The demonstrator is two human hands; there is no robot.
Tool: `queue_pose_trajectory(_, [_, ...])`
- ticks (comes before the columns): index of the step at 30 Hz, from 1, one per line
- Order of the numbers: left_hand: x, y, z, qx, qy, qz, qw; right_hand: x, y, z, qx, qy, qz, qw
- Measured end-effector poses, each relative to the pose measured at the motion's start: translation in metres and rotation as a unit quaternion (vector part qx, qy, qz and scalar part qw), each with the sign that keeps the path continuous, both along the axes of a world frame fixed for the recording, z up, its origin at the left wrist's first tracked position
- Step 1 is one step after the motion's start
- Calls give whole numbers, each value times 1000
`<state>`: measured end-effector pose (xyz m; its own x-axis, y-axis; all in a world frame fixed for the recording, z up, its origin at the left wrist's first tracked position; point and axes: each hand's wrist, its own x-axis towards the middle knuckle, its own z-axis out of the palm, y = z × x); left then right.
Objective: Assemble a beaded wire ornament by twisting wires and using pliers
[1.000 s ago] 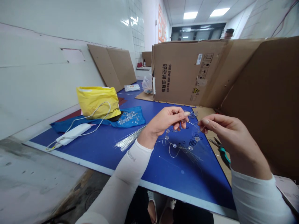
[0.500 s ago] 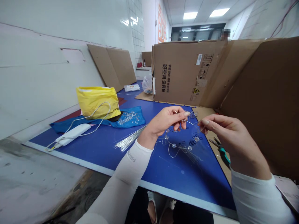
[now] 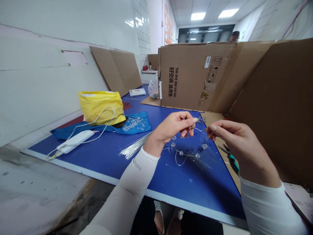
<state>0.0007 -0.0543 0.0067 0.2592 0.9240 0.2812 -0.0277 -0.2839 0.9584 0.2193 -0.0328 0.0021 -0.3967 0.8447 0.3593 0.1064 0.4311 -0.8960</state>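
My left hand (image 3: 179, 125) pinches a thin wire ring strung with clear beads (image 3: 181, 153) between thumb and fingers. Opposite it, the thumb and forefinger of my right hand (image 3: 226, 132) close on a wire end beside the ring. The beaded loop hangs over the blue table (image 3: 146, 173). Small black rings (image 3: 201, 149) and fine wires lie beneath it. A bundle of straight silvery wires (image 3: 134, 147) rests by my left wrist. Green-handled pliers (image 3: 233, 163) lie partly hidden by my right forearm.
Loose clear beads (image 3: 135, 123) lie on a blue cloth (image 3: 144, 120) at the left, beside a yellow bag (image 3: 101, 106) and a white power strip (image 3: 75, 142) with its cord. A large cardboard box (image 3: 186, 78) stands behind my hands and along the right. A person's head shows beyond it.
The whole view has shifted very slightly. Both hands keep their grip on the wire, with hardly any movement.
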Motion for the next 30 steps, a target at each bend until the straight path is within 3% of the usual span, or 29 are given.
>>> queue_pose_trajectory(30, [0, 0, 0, -3, 17, 13, 1000, -3, -3, 4, -2, -11, -6, 1000])
